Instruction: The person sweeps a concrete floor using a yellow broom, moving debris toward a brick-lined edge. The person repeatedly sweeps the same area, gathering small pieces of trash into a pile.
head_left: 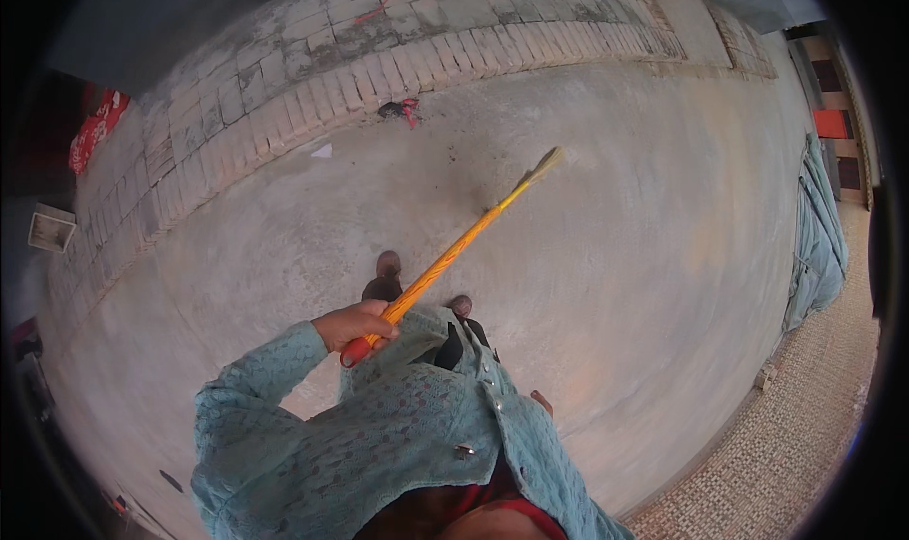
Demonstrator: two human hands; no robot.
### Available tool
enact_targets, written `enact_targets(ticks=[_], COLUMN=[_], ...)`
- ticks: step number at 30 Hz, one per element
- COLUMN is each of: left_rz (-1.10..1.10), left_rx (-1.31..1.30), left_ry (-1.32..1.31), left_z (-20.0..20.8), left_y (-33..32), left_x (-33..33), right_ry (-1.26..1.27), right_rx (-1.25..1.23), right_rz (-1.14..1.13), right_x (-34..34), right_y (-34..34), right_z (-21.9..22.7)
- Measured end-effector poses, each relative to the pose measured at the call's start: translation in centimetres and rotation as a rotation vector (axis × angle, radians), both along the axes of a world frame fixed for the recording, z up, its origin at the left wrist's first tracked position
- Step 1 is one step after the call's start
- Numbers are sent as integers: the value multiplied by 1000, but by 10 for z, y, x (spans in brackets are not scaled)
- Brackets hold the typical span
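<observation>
My left hand (358,326) is closed round the upper end of a broom (443,262) with an orange patterned handle and a red end cap. The broom slants away to the right, and its narrow, pale yellow bristle end reaches the grey concrete floor (644,256) ahead of my feet. Only a small bit of my right hand (542,403) shows beside my jacket, low and right of the middle. The jacket hides most of it, so what its fingers do cannot be seen.
A scrap of black and pink litter (402,111) and a white scrap (323,150) lie near the raised brick edging (379,76). At the left is a pale open box (51,229). A blue-green cloth cover (816,242) hangs at the right, by a mosaic-tiled strip (757,455).
</observation>
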State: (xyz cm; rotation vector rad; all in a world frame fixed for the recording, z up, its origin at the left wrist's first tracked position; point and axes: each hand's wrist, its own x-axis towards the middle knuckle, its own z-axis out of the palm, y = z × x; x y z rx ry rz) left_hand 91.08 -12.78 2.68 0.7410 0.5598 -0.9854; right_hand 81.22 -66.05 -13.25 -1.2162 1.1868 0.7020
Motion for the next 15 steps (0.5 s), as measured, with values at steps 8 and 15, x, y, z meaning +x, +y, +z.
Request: enact_targets(ticks=[8, 15], left_rz=[44, 538], left_rx=[-10, -72], left_ry=[52, 202], left_z=[-100, -140], left_y=[-100, -91], left_x=[82, 102], right_ry=[-212, -163], right_rx=[-143, 23], right_rz=[776, 257], right_x=[27, 181], right_y=[-55, 16], right_z=[-53, 65])
